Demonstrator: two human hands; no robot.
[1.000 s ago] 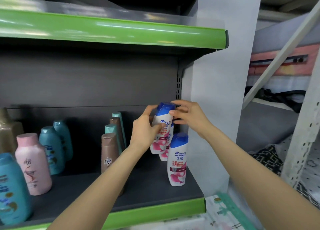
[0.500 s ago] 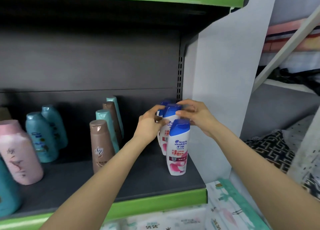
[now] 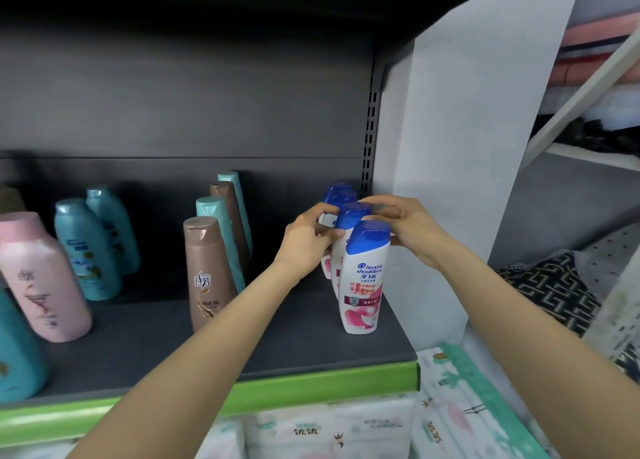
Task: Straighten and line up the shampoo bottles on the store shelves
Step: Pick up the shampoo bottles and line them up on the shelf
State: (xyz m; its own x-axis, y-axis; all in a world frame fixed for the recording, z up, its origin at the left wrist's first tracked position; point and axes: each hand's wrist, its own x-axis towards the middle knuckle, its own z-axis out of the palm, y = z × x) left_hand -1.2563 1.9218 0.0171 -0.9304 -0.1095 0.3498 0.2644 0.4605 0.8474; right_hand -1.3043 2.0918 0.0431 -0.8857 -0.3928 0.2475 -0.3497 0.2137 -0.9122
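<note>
Several white shampoo bottles with blue caps stand in a row running front to back at the right end of the dark shelf. The front bottle stands upright nearest the edge. Right behind it is the second bottle, and both my hands hold it near its cap. My left hand grips its left side with thumb and fingers curled. My right hand grips it from the right, fingers over the cap. The rear bottles' caps show behind; their bodies are mostly hidden.
A brown bottle fronts a row of teal and brown bottles. Farther left stand teal bottles and a pink bottle. The white side panel bounds the shelf on the right. Packaged goods lie below the green shelf edge.
The bottle held in both hands came down from above the row and now stands in line behind the front bottle. The camera view tilted down.
</note>
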